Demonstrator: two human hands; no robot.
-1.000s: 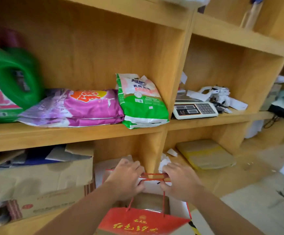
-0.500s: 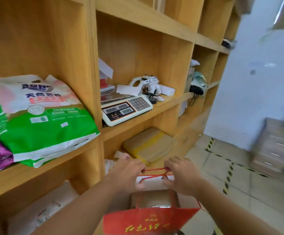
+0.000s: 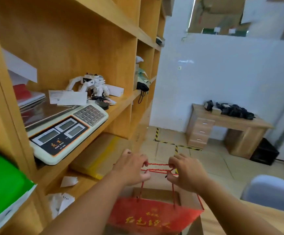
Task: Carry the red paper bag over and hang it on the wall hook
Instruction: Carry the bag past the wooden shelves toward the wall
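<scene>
A red paper bag (image 3: 153, 216) with gold lettering hangs low in the middle of the view from its red cord handles (image 3: 158, 167). My left hand (image 3: 131, 168) pinches the cords at their left end and my right hand (image 3: 187, 172) pinches them at the right, stretching them flat between the two hands. The bag's mouth is open and shows a brown inside. No wall hook can be made out; a small fitting on the white wall (image 3: 222, 78) ahead is too blurred to identify.
A wooden shelf unit (image 3: 120, 109) runs along my left with a weighing scale (image 3: 65, 131), a white toy robot (image 3: 90, 83) and a green packet (image 3: 2, 182). Ahead stand a wooden desk (image 3: 226, 128) and a black box (image 3: 265, 151). A grey chair back (image 3: 271, 192) is at lower right.
The view has swung right along the shelves, from the detergent and packets to the scale and then the white wall and desk. Both hands kept hold of the bag's cords throughout.
</scene>
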